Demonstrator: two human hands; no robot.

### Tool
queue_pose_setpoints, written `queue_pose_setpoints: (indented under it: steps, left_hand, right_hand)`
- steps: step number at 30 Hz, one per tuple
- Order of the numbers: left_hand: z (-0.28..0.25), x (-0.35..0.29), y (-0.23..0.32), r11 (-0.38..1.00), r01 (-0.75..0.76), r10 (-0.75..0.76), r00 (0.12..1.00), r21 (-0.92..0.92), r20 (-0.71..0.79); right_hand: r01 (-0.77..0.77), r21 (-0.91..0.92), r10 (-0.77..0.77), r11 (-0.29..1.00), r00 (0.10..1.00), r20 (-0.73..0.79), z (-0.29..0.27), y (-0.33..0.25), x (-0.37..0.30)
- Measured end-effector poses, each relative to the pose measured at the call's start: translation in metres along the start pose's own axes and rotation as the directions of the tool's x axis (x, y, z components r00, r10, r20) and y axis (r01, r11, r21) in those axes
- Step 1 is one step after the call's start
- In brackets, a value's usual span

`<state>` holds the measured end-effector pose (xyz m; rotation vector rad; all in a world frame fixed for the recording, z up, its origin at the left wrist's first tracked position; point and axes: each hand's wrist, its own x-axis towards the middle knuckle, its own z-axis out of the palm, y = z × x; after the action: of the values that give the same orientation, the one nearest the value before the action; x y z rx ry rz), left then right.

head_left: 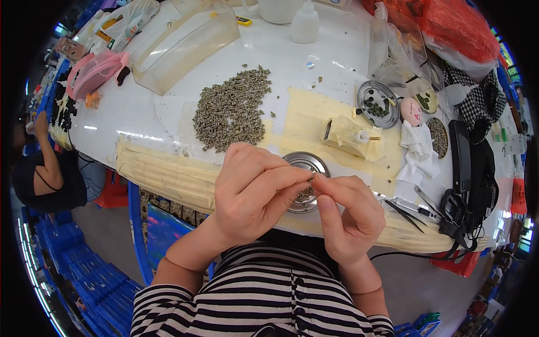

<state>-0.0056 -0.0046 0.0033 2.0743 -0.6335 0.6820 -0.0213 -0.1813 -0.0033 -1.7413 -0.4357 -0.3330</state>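
Note:
My left hand (247,194) and my right hand (351,219) meet at their fingertips in front of me. Both are closed in a pinch around a tiny metallic part (311,178), mostly covered by the fingers and too small to name. Just beneath them stands a round shiny metal dish (321,163) with small metal parts in it, partly hidden by my hands. Beyond my left hand a large pile of small silvery-brown metal parts (231,109) is spread on the white table.
A tape-wrapped block (349,137) sits beyond the dish. Dishes with dark green pieces (378,105), a white cloth (418,149), tweezers (405,215) and a black strap (477,174) lie to the right. A pink fan (92,73) and clear tray (188,50) stand far left. Another person (50,168) sits left.

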Motion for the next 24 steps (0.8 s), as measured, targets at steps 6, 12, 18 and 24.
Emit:
queue_pose_setpoints:
  steps: [6, 12, 18, 24]
  left_hand:
    - [0.0029, -0.0018, -0.0013, 0.999, 0.014, -0.015, 0.999, -0.036, -0.029]
    - [0.0064, -0.0041, -0.0024, 1.000, -0.013, 0.012, 0.997, -0.001, -0.074]
    - [0.0058, -0.0024, -0.0004, 0.996, -0.053, 0.060, 0.993, 0.069, -0.099]
    - [0.0057, -0.0026, -0.0001, 0.988, -0.094, 0.103, 0.992, 0.120, -0.070]
  right_hand:
    - [-0.051, 0.040, 0.050, 0.998, 0.999, 0.020, -0.0006, -0.0006, 0.0011]
    - [-0.133, 0.137, 0.127, 0.982, 0.991, 0.051, -0.0004, -0.0020, 0.0009]
    - [-0.178, 0.184, 0.171, 0.967, 0.984, 0.051, -0.0019, -0.0029, -0.0004]
    - [-0.170, 0.158, 0.165, 0.973, 0.985, 0.048, -0.0021, -0.0012, -0.0007]
